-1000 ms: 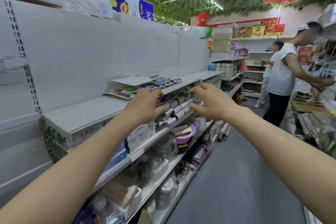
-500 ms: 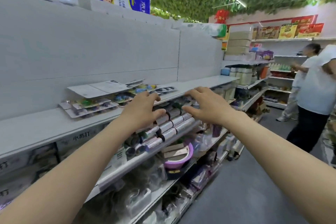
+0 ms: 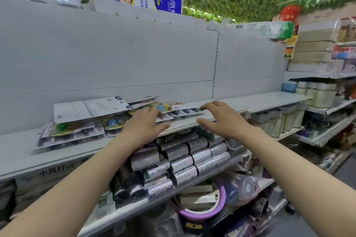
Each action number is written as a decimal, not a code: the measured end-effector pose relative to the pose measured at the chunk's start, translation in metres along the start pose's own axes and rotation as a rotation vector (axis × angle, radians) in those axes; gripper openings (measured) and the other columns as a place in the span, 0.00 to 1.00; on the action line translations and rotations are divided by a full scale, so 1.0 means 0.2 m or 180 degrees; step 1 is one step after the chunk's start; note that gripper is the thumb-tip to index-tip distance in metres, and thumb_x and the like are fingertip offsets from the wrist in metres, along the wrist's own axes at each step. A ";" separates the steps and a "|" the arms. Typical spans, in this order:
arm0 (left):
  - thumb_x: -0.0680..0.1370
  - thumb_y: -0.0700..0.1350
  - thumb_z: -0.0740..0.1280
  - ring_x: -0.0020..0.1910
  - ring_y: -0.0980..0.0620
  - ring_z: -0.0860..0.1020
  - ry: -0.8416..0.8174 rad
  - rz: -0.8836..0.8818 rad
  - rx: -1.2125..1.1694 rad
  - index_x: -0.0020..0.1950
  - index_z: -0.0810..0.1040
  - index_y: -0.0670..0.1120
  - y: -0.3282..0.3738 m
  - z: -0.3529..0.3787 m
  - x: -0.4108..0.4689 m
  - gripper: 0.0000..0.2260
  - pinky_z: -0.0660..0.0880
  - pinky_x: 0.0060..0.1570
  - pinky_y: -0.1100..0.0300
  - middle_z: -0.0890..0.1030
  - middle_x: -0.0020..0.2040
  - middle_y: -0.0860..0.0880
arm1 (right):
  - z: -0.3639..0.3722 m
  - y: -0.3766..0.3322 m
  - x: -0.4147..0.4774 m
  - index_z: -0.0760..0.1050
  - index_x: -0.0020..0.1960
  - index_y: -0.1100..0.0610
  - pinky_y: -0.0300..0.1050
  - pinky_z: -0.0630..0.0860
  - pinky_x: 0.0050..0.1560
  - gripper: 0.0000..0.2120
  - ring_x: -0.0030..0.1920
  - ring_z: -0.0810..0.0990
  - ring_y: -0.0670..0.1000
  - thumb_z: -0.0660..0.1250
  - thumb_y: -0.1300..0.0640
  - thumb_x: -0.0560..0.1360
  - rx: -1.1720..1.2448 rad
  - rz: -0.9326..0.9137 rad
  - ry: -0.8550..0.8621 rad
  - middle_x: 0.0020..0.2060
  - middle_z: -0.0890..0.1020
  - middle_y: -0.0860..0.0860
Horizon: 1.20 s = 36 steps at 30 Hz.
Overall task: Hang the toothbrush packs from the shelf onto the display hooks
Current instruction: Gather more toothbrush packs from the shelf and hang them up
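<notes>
View had closed in on the shelving since half a second ago, and both hands had risen from in front of the rolls [image 3: 192,159] to the level of the shelf above; the two people seen at the far right were no longer in view. White back panel [image 3: 115,54] stood bare, no display hooks visible on it. Shelf [image 3: 269,102] ran left to right, carrying the toothbrush packs [image 3: 77,131] in flat overlapping stacks at its left-middle stretch, one turned printed back up. Left hand [image 3: 143,127] hovered over the right part of the stacks, fingers spread and holding nothing; contact could not be told. Right hand [image 3: 221,119] lay just right of it, likewise spread and empty, fingertips at the right-end pack. Hands apart, probably placed to bracket and gather a stack.
</notes>
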<state>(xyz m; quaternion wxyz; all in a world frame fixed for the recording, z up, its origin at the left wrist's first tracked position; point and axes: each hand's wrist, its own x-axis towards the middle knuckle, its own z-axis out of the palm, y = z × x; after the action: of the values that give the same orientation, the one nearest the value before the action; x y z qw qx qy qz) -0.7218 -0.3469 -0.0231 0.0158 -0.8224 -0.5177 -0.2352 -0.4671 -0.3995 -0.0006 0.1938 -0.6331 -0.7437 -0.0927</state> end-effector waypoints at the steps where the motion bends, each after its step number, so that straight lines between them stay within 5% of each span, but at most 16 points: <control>1: 0.78 0.64 0.63 0.63 0.47 0.73 0.0029 -0.0033 0.0013 0.67 0.73 0.49 -0.02 0.04 0.07 0.25 0.73 0.61 0.49 0.75 0.64 0.47 | 0.04 0.05 0.07 0.68 0.73 0.49 0.53 0.72 0.66 0.26 0.70 0.69 0.51 0.61 0.38 0.79 0.0032 -0.0032 0.0023 0.70 0.72 0.50; 16: 0.78 0.64 0.61 0.63 0.44 0.73 0.0265 -0.0928 0.0126 0.66 0.75 0.46 -0.14 0.37 0.76 0.26 0.72 0.62 0.49 0.77 0.63 0.45 | 0.43 0.52 0.98 0.69 0.71 0.48 0.52 0.72 0.65 0.27 0.68 0.71 0.51 0.61 0.35 0.78 0.0621 -0.0498 -0.0322 0.68 0.73 0.50; 25: 0.79 0.60 0.63 0.67 0.43 0.66 0.1126 -0.1674 0.0312 0.68 0.74 0.47 -0.17 0.33 0.77 0.23 0.68 0.64 0.50 0.74 0.65 0.43 | 0.56 0.34 1.27 0.69 0.72 0.49 0.52 0.73 0.64 0.28 0.64 0.75 0.51 0.61 0.35 0.78 0.1301 -0.1236 -0.0724 0.67 0.76 0.50; 36: 0.79 0.62 0.62 0.67 0.45 0.69 0.0847 -0.1940 0.0322 0.70 0.73 0.47 -0.24 0.41 0.78 0.26 0.70 0.64 0.50 0.74 0.67 0.45 | 0.68 0.20 1.36 0.60 0.76 0.48 0.50 0.76 0.57 0.43 0.61 0.78 0.55 0.64 0.26 0.70 0.1247 -0.0898 -0.1186 0.64 0.77 0.51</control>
<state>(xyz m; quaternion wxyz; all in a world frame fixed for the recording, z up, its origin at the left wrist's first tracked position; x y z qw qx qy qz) -0.6779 -0.1701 -0.0438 0.0529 -0.5900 -0.7443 -0.3085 -0.4845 -0.0938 -0.0170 0.1577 -0.4802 -0.8507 0.1443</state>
